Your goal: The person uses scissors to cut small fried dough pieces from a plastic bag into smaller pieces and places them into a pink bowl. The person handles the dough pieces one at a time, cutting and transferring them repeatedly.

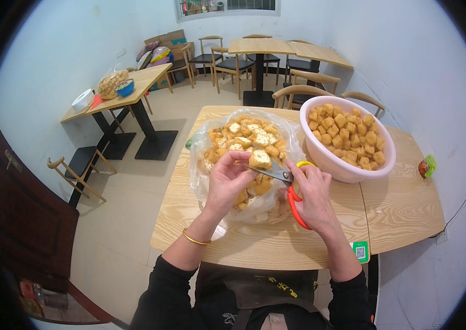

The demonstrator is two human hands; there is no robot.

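My left hand [229,179] holds a fried tofu puff [260,159] between thumb and fingers, its pale porous inside facing up. My right hand [312,194] grips scissors [297,210] with red and yellow handles; their blades reach left to just under the puff. Below both hands lies a wide-open clear plastic bag [204,144] on the wooden table [233,249]. It holds many golden tofu puffs, several with pale cut faces showing. To its right stands a pink plastic basin [385,171] filled with whole-looking golden puffs.
A green-lidded jar [426,166] sits by the right wall, and a green card with a printed code [360,252] at the near edge. At left, another table [150,78] bears a full bag [111,83] and a blue bowl [125,88]. Wooden chairs [235,64] stand behind.
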